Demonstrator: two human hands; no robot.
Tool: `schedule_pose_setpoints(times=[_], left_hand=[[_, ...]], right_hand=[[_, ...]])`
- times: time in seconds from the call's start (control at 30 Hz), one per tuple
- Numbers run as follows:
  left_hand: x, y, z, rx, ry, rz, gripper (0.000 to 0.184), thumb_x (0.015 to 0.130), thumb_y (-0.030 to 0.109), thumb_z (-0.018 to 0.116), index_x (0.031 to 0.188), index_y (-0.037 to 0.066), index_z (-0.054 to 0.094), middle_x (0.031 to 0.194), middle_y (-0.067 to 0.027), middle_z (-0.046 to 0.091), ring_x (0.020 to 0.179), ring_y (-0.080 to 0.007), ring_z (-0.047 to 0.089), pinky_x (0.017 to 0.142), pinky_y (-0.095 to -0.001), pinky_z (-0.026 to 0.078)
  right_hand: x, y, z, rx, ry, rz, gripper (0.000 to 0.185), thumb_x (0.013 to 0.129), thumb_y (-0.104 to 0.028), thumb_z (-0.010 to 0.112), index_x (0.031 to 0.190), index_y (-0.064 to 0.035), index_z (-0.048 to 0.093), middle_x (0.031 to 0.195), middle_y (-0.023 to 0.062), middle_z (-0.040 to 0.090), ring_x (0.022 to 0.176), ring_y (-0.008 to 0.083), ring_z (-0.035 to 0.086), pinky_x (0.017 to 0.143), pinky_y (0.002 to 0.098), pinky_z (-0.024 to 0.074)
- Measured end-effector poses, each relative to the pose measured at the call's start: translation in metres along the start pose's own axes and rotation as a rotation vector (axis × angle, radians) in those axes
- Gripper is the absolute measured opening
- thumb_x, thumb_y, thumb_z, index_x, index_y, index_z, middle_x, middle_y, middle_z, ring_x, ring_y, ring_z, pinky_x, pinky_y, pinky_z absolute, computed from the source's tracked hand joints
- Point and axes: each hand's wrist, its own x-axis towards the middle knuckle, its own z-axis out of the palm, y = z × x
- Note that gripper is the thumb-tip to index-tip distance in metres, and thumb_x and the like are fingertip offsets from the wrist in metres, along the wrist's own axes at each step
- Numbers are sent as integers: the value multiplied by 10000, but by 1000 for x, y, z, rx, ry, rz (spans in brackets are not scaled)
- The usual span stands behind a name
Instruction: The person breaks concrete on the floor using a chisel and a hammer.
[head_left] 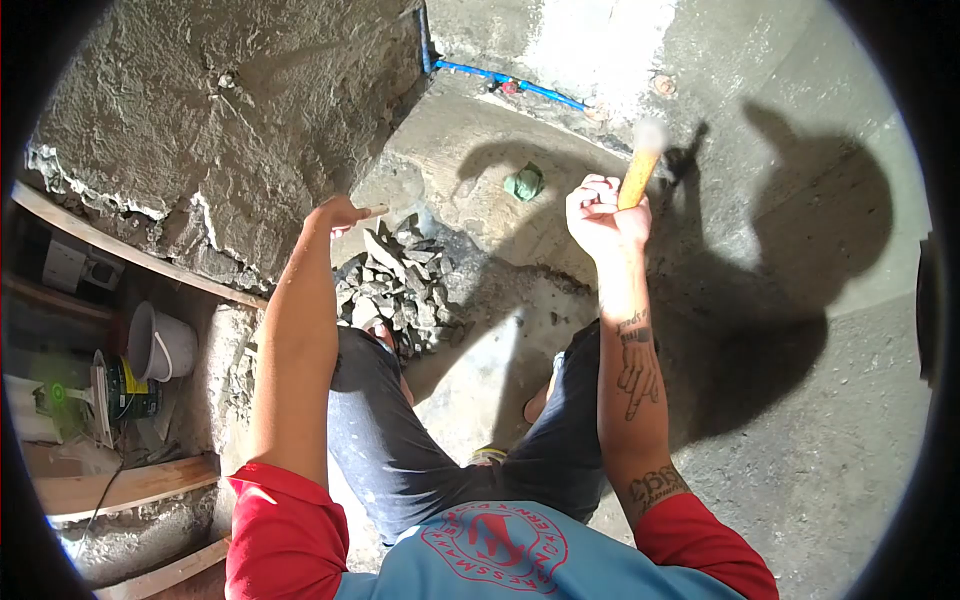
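Observation:
My right hand [610,218] is closed around the orange handle of a hammer [638,178], raised in front of me. Its upper end is a pale blur, so the head's shape is unclear. On the other side, my left hand [338,214] is closed beside the rough wall block. A short, light-coloured end [375,211] sticks out from its fingers, and I cannot make out what it belongs to. Just below that hand lies a heap of broken grey rubble [400,285] on the concrete floor. Between the hands, farther off, sits a crumpled green lump [524,182].
A rough plastered wall [230,110] rises at the left. Blue pipes [490,74] run along the back wall's foot. Behind a curved ledge at lower left are a grey bucket [162,343] and a green laser light [58,392]. My shadow [820,220] falls at right.

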Motion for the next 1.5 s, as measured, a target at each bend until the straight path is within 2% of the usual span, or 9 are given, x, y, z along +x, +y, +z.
schedule_pose_setpoints(times=[0.77, 0.93, 1.03, 1.1, 1.17, 1.23, 1.3, 1.37, 1.5], left_hand=[[-3, -1, 0, -67, 38, -20, 591, 828, 580, 591, 645, 19, 613, 654, -103, 614, 624, -239, 599, 600, -409, 482], [11, -2, 4, 105, 120, 51, 609, 823, 579, 580, 770, -17, 692, 775, -160, 675, 749, -297, 660, 710, -420, 508], [14, 13, 8, 253, 149, 73, 565, 805, 537, 603, 862, -16, 702, 950, -196, 678, 960, -309, 647, 833, -406, 498], [13, 27, 16, 269, 210, 107, 592, 815, 532, 602, 910, -48, 666, 951, -221, 669, 929, -335, 651, 821, -409, 507], [20, 47, 35, 278, 271, 140, 624, 824, 527, 602, 958, -81, 631, 951, -246, 660, 899, -361, 655, 808, -413, 517], [38, 73, 66, 107, 327, 9, 506, 844, 381, 547, 1190, 11, 561, 1169, -186, 615, 1084, -329, 598, 923, -414, 470], [41, 101, 102, -56, 284, -33, 499, 847, 319, 513, 1237, 8, 504, 1208, -202, 590, 1111, -332, 584, 944, -410, 459], [37, 130, 143, -220, 337, -123, 468, 845, 311, 512, 1187, -8, 533, 1210, -208, 588, 1128, -329, 577, 937, -404, 465], [38, 168, 232, -168, 276, 52, 360, 850, 266, 544, 1085, -7, 544, 1070, -195, 640, 1008, -332, 629, 847, -436, 497]], right_hand=[[-2, 0, 3, 14, 34, -25, 323, 797, -308, 416, 589, -68, 476, 630, 52, 466, 570, 155, 503, 551, 289, 431], [1, 2, -3, -130, -72, 46, 551, 942, -499, 286, 815, -10, 506, 723, 105, 497, 674, 201, 500, 614, 319, 458], [-9, 10, 6, -528, 88, -75, 207, 943, -182, 495, 977, 23, 504, 786, 111, 520, 687, 203, 519, 626, 314, 476], [-4, 4, -3, -630, 159, -93, 129, 896, -62, 562, 1001, 1, 520, 798, 85, 524, 689, 185, 530, 621, 309, 482], [-11, -8, -7, -828, 225, -29, 136, 895, -166, 618, 959, -78, 537, 746, 12, 511, 620, 131, 510, 542, 287, 460], [-6, -25, -27, -1029, 306, 53, 167, 888, -229, 642, 910, -106, 531, 685, -22, 480, 543, 100, 471, 470, 278, 424], [-5, -23, -50, -1014, 359, 136, 206, 890, -287, 639, 882, -115, 526, 639, -44, 441, 477, 66, 416, 429, 266, 389], [-7, -13, -59, -1046, 531, 161, 270, 894, -357, 620, 876, -106, 522, 633, -41, 439, 473, 61, 413, 429, 254, 384], [-3, 1, -89, -1230, 720, 123, 510, 884, -553, 530, 855, -43, 517, 569, -17, 409, 427, 85, 393, 404, 255, 370]])
